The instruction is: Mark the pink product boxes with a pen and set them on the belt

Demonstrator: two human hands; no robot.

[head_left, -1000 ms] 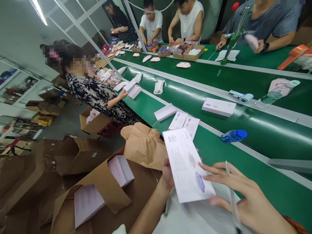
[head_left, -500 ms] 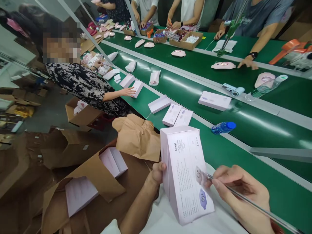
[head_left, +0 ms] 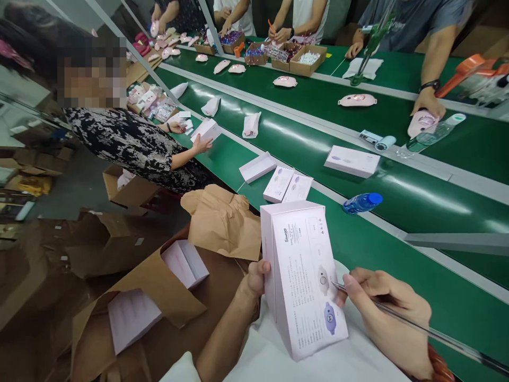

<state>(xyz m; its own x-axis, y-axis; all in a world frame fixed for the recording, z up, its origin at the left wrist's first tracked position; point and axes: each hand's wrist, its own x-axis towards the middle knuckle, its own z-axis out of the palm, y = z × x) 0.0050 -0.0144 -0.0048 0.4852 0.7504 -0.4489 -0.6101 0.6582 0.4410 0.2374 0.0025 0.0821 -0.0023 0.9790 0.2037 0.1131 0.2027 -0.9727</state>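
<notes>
The left hand (head_left: 255,280) grips a pink box (head_left: 304,281) upright beside the green belt (head_left: 437,276), while the right hand (head_left: 385,318) holds a pen (head_left: 441,337) with its tip at the box's printed face.

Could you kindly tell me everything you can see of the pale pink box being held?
The pale pink cardboard box is a long carton, tilted on end. Its face shows small dark text and pictures of pink and purple devices. The left hand grips its side; a pen in the right hand reaches toward its face.
</notes>
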